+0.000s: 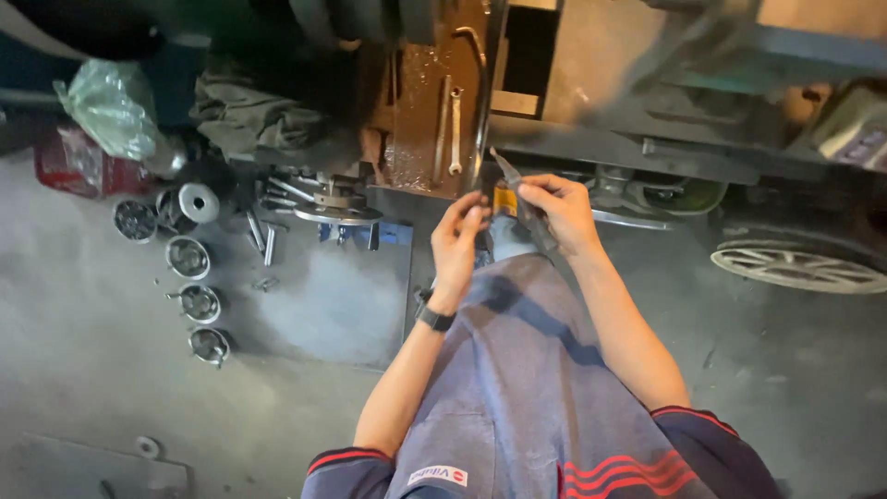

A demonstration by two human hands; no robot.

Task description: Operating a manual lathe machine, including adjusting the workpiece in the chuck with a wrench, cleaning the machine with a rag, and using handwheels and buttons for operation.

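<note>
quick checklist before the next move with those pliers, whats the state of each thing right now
1. Right hand grips the pliers: ok.
2. Left hand pinches something at the pliers: ok, but the piece is too small to tell.
3. Plier tips, open or shut: cannot tell.
4. Both hands held over the lap, apart from the machine: ok.
5. Metal cups and bolts lie loose on the floor, out by the left: not ok.
</note>
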